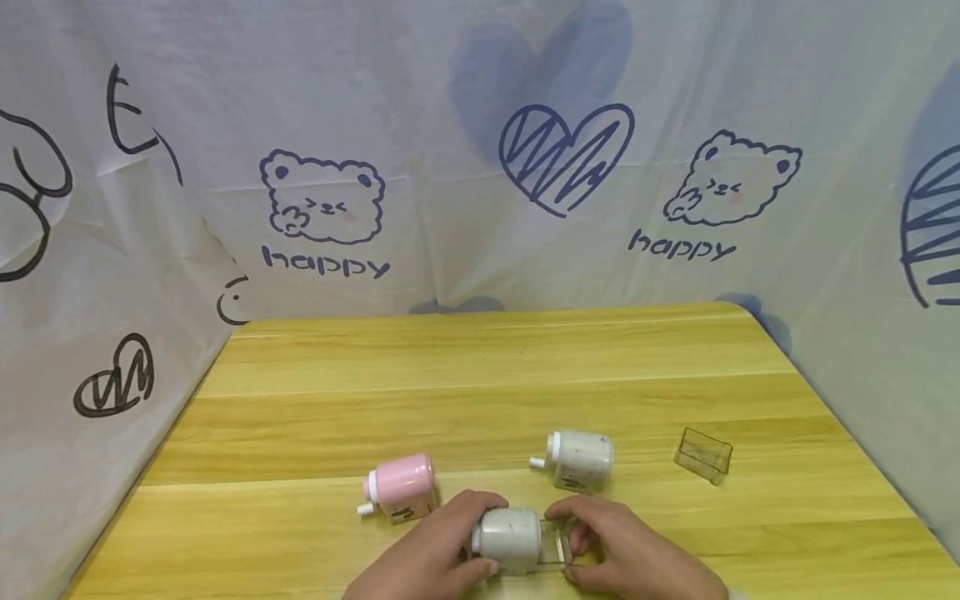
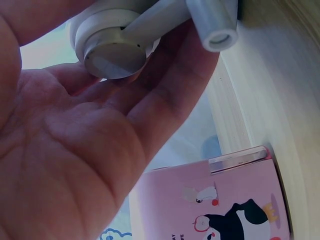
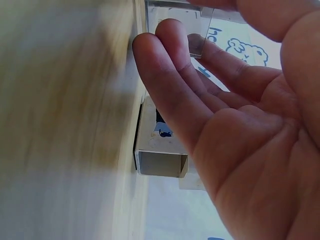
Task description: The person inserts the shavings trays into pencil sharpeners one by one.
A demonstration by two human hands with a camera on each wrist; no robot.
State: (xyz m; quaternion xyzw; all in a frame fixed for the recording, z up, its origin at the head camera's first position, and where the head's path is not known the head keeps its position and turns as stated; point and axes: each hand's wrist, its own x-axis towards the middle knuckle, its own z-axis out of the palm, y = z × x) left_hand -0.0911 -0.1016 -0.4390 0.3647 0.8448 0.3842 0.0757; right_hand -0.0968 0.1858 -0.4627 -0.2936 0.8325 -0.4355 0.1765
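Observation:
Near the front of the table, my left hand (image 1: 446, 542) grips a light grey crank pencil sharpener (image 1: 510, 533), thumb on the near side and fingers on the far side. Its white crank (image 2: 212, 30) points toward my left palm in the left wrist view. My right hand (image 1: 626, 542) pinches a clear shavings drawer (image 1: 557, 546) between thumb and fingers. That drawer sticks out of the sharpener's right end; how deep it sits inside is hidden. Two fingers of the right hand extend below the drawer in the right wrist view.
A pink sharpener (image 1: 405, 485) stands just left of the left hand. Behind the hands is a second grey sharpener (image 1: 585, 458), its drawer slot (image 3: 162, 164) bare. A loose clear drawer (image 1: 703, 455) lies at the right. White printed cloth surrounds the wooden table (image 1: 480, 367).

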